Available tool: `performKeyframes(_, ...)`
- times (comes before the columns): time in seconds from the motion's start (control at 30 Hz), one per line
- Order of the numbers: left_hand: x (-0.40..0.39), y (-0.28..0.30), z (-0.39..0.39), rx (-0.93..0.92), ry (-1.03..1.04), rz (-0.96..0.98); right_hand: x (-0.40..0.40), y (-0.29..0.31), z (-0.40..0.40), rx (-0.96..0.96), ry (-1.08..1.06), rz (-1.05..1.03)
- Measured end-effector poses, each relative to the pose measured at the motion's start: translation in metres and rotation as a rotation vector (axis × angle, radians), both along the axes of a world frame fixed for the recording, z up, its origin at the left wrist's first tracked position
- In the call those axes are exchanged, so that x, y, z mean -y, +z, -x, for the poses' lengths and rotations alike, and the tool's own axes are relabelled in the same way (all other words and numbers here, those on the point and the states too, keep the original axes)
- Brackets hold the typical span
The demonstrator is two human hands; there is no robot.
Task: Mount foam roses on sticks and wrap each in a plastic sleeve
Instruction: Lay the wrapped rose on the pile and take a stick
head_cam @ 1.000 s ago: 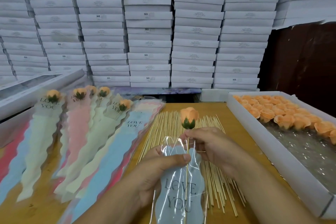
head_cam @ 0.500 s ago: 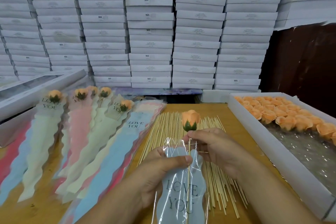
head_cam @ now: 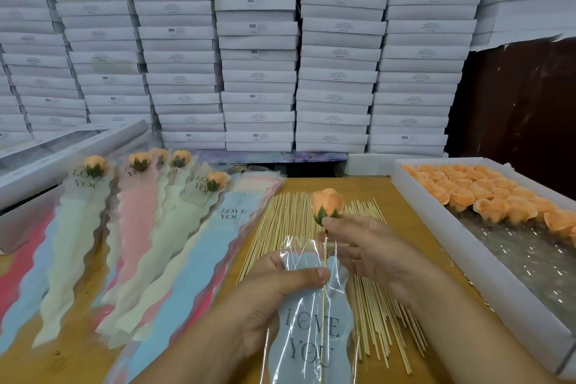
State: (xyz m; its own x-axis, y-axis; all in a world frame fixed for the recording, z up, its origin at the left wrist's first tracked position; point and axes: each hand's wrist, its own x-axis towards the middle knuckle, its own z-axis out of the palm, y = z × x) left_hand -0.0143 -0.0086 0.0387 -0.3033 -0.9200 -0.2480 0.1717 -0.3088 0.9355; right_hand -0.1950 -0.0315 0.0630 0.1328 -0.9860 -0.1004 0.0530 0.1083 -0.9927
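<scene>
Poking above its clear sleeve (head_cam: 308,315) (printed "LOVE YOU"), an orange rose (head_cam: 327,204).

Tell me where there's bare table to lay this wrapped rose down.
Bare wood shows between the loose sticks and the white rose tray, and at the near left corner below the sleeves. The left side is crowded with finished roses on stacked sleeves.

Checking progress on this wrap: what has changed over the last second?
The right hand slid the rose and its stick slightly deeper into the sleeve. The left hand still pinches the sleeve's mouth; the rose head remains outside.
</scene>
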Motion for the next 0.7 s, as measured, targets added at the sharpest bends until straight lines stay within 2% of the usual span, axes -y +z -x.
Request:
performKeyframes(0.23,0.0002,-0.0021,0.0003,0.08,-0.006,0.016,0.0046,0.0005,0.0005,0.144,-0.147,0.211)
performKeyframes(0.47,0.0066,-0.0032,-0.0039,0.007,-0.076,0.027,0.0028,-0.0013,-0.0005,0.042,-0.13,0.258)
performKeyframes(0.57,0.0078,-0.004,-0.0032,-0.052,-0.076,0.023,0.0016,-0.0016,-0.002,0.06,-0.098,0.252)
performKeyframes(0.7,0.0072,-0.004,-0.0022,-0.037,-0.054,0.009,0.0011,-0.0026,-0.0039,0.018,-0.086,0.247)
